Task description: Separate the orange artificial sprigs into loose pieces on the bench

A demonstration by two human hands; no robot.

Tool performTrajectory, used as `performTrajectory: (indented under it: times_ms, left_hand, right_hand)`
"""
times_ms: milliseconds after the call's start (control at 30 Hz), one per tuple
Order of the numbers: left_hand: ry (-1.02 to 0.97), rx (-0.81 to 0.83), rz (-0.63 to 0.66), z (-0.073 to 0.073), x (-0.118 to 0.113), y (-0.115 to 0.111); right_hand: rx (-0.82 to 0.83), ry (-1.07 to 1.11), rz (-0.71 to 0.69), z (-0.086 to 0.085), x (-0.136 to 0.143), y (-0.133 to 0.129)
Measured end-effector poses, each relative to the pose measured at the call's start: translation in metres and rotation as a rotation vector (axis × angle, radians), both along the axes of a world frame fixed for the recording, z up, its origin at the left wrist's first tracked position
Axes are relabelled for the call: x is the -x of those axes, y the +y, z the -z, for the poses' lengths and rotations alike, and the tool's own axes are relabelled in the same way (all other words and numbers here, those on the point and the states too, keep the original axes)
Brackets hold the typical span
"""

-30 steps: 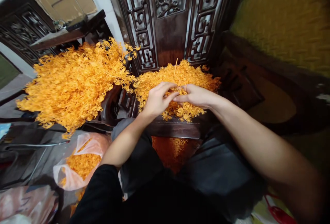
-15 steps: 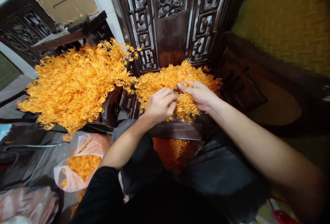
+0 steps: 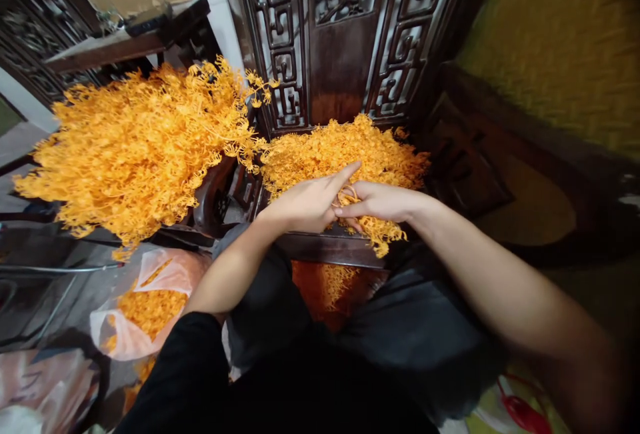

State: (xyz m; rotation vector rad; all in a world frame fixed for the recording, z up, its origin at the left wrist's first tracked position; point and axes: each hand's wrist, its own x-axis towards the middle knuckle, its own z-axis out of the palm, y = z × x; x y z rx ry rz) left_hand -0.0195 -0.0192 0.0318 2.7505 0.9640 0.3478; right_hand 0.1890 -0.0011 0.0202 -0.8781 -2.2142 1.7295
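Observation:
My left hand [image 3: 307,204] and my right hand [image 3: 385,202] meet over the front of a dark wooden seat. Between them is an orange plastic flower sprig [image 3: 383,234], its frilly end hanging below my right hand. A curled orange loop shows between the fingers of both hands. My right thumb and fingers are closed on the sprig. The left index finger points up and away while its other fingers, partly hidden, press at the loop. Behind the hands lies a heap of similar orange sprigs [image 3: 345,144] on the seat.
A larger pile of orange sprigs [image 3: 135,154] rises at left beside the carved armrest [image 3: 213,197]. Below it, a pinkish plastic bag [image 3: 173,274] holds more orange pieces. A carved wooden backrest [image 3: 335,67] stands behind the seat. Another plastic bag [image 3: 45,381] lies lower left.
Both hands have moved slightly down and nearer to me. My left index finger has straightened out, and an orange loop now shows between the hands. The view has shifted slightly.

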Motion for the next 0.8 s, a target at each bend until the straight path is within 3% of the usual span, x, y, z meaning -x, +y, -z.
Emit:
performTrajectory:
  times_ms: [100,200,367,533,633,800]
  left_hand:
    - [0.156,0.005,-0.025,0.000,-0.010,-0.007]
    - [0.267,-0.065,-0.010,0.003,-0.018,-0.006]
    - [0.274,-0.083,-0.096,0.014,-0.018,0.006]
    - [0.153,0.041,-0.148,0.022,-0.014,0.008]
    - [0.045,0.363,-0.145,0.026,-0.016,0.006]
    - [-0.521,1.233,-0.093,0.017,-0.019,0.001]
  right_hand:
    - [0.034,-0.122,-0.098,-0.001,-0.008,0.001]
    - [-0.069,-0.318,-0.126,-0.003,-0.011,0.002]
    - [-0.345,-0.686,0.044,-0.007,-0.008,0.005]
    - [-0.553,-0.786,0.171,-0.006,-0.014,0.005]
    - [-0.932,-0.748,0.139,-0.001,-0.019,0.003]
    - [-1.563,-0.375,0.265,0.005,-0.026,0.008]
